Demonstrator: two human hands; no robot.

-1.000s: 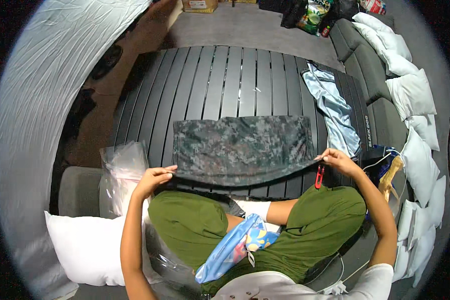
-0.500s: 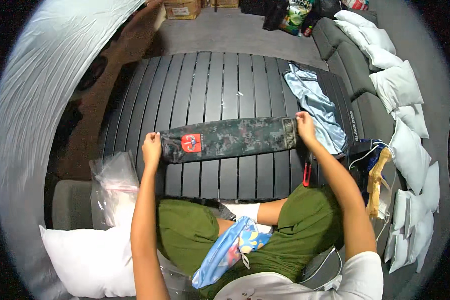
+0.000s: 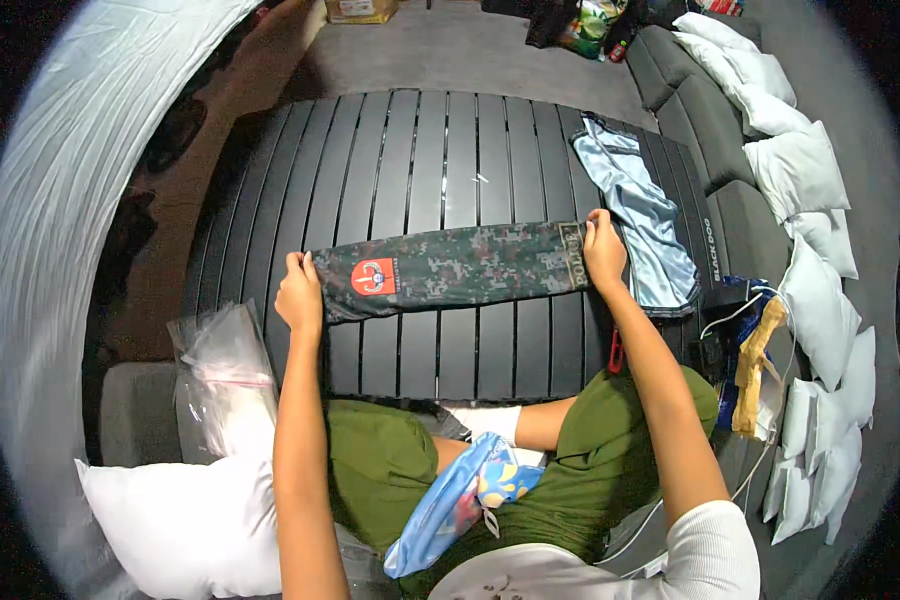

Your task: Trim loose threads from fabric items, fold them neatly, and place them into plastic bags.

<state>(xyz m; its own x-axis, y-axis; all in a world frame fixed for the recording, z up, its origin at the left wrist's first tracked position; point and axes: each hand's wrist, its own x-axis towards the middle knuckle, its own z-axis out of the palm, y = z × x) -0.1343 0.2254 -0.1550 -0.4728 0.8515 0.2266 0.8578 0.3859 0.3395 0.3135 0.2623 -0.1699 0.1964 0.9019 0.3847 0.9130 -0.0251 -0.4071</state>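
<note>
Stretched flat between my hands is a camouflage arm sleeve with a red patch near its left end and a lettered band near its right. My left hand pinches the upper corner of its wider left end. At the narrower right end, my right hand grips the upper corner, fingers closed on the cloth. The sleeve lies over the near half of a black slatted table. Just beyond my right hand is a light blue satiny cloth with dark edging.
Beneath my right forearm, a red cutter lies by the table's near edge. A blue printed cloth rests on my lap. Clear plastic bags and a white pillow are at my left. White cushions line the grey sofa; cables hang nearby.
Both hands keep hold of the sleeve and have shifted slightly up and left in view. The sleeve's right end sits a little higher, and my right hand now covers more of its edge.
</note>
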